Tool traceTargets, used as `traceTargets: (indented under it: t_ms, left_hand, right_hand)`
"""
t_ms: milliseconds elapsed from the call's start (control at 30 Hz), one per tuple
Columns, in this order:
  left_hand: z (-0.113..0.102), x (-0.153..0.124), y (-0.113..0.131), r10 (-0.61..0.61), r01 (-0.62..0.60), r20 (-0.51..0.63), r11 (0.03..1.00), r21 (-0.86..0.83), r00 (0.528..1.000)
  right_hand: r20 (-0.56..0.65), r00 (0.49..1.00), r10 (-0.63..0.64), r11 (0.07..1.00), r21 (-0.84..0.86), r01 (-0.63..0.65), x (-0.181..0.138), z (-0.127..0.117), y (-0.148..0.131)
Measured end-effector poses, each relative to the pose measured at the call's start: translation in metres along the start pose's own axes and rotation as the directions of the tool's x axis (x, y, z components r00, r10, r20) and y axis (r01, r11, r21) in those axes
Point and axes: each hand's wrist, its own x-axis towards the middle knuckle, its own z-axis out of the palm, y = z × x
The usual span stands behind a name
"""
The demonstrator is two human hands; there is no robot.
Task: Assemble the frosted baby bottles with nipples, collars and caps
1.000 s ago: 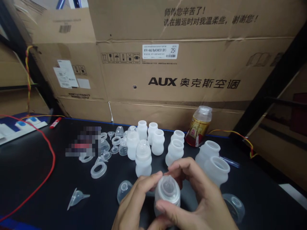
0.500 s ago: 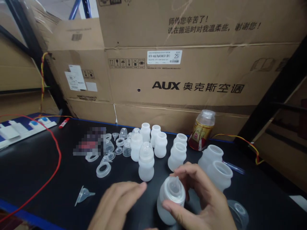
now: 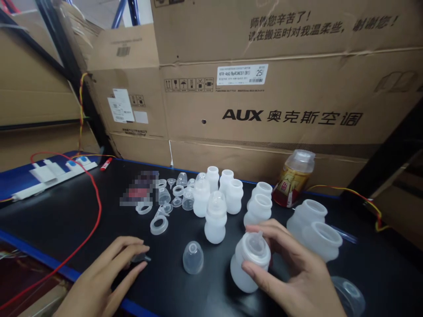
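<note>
My right hand [image 3: 291, 268] is wrapped round a white baby bottle [image 3: 246, 275], thumb in front and fingers behind. A ring collar with a clear nipple poking up sits on its mouth, slightly tilted. My left hand [image 3: 110, 273] is at the table's near left, its fingertips closed round a loose clear nipple [image 3: 142, 258] that they partly hide. Between the hands, a clear dome cap [image 3: 193, 258] stands on the black table. Just behind it is a capped baby bottle [image 3: 216, 220].
Several open white bottles [image 3: 235, 197] stand behind, and larger ones [image 3: 322, 240] at right. Loose collars [image 3: 159, 225], nipples and caps lie left of centre. A jar with a gold label [image 3: 293, 180], a red cable [image 3: 99, 202] and a power strip [image 3: 56, 180] are at the sides.
My left hand has moved left from beside the bottle and taken hold of the loose nipple. The dome cap has come into view. My right hand keeps holding the bottle.
</note>
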Motion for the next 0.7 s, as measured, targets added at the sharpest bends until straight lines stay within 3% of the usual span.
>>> traceTargets:
  t_ms: [133,267,400,533,700]
  left_hand:
    - [0.014,0.019,0.017,0.079,-0.080,-0.017,0.995,-0.064,0.997]
    - [0.026,0.043,0.039,0.138,-0.138,-0.024,0.990,0.016,0.990]
    - [0.021,0.061,0.057,0.227,-0.225,-0.023,0.971,0.082,0.974]
    - [0.014,0.060,0.071,0.254,-0.254,0.001,0.966,0.058,0.967]
    - [0.038,0.047,0.073,0.285,-0.286,0.082,0.958,-0.004,0.955]
  right_hand:
    - [0.004,1.000,0.003,1.000,-0.001,-0.003,-0.001,0.000,0.003]
    - [0.011,1.000,0.008,1.000,-0.004,-0.008,-0.001,0.002,0.003]
    - [0.056,0.998,0.020,1.000,0.015,-0.021,-0.002,0.003,0.003]
    - [0.093,0.995,0.041,0.999,0.031,-0.044,-0.004,0.003,0.003]
    - [0.058,0.997,0.058,0.996,0.064,-0.061,-0.005,0.005,0.004]
